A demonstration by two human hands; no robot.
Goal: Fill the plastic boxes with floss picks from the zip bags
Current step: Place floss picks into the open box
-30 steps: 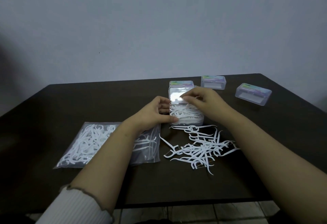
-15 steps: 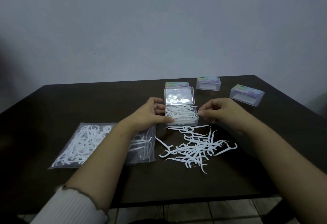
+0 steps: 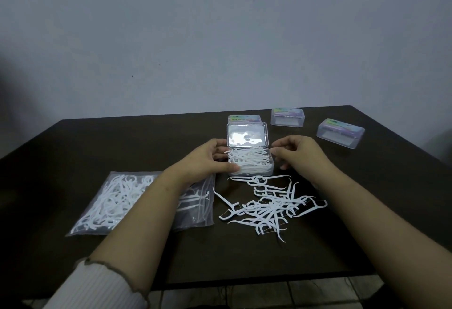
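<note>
- Head view: left hand (image 3: 208,159) grips the left side of the open plastic box (image 3: 249,162), which is heaped with floss picks, lid (image 3: 247,135) upright.
- Right hand (image 3: 299,153), fingers loosely curled, holds nothing, just beside the box.
- Loose floss picks (image 3: 269,207) lie on the table (image 3: 97,142); zip bag (image 3: 117,201) to the left.
- Three closed boxes (image 3: 340,132) behind; label text unreadable.

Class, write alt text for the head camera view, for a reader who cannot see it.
Two bare hands flank an open plastic box heaped with white floss picks: the left hand grips its side, the right hand hovers beside it. A loose pile of picks, a zip bag and three closed boxes lie on the dark table.
</note>
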